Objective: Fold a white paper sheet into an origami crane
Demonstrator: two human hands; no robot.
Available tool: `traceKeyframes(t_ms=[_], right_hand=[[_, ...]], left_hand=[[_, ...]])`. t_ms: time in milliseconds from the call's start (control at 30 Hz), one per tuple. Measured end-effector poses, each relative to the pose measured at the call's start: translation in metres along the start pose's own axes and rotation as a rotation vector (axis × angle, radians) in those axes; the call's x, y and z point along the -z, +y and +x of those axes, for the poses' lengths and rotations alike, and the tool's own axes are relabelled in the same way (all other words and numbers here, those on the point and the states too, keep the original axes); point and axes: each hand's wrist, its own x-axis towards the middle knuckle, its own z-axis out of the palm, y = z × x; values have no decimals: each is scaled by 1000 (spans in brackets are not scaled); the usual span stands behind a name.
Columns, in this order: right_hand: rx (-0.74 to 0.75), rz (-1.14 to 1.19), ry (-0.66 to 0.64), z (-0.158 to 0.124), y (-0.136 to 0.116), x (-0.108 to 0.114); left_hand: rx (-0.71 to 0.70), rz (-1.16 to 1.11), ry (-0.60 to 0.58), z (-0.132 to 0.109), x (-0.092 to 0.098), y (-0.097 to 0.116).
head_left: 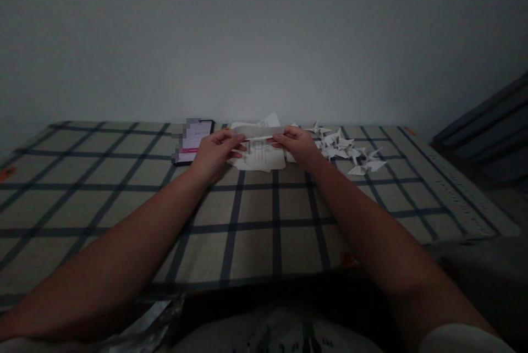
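Note:
A folded strip of paper (259, 133) stretches between my two hands, level above the table. My left hand (218, 149) pinches its left end between thumb and fingers. At the other end, my right hand (296, 145) grips it the same way. Beneath and behind the strip lie loose printed sheets of paper (262, 160), some overlapping. Just right of my right hand is a cluster of folded paper cranes (336, 144), partly hidden by that hand.
A tablet or large phone (193, 141) with a lit screen lies left of my left hand, partly pixelated. A checked tablecloth (256, 210) covers the table, which meets a plain wall (264, 39) behind. Dark folded fabric (495, 127) hangs at the far right.

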Motion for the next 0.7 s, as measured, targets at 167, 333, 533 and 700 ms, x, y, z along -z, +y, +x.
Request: traceKeyframes(t_ms=[167,333,533,700], right_hand=[[-32,91,-52,-2,-3,-1],[-3,177,54,-2,-6,-1],[-9,154,164,3,-3,2],[-25,183,170,3,-4,1]], left_hand=[[-29,-54,-8,3,3,-2],[-23,-93,-41,1,4,0],[6,-44,-12,-1,2,3],[-25,-39,-3,2,3,-2]])
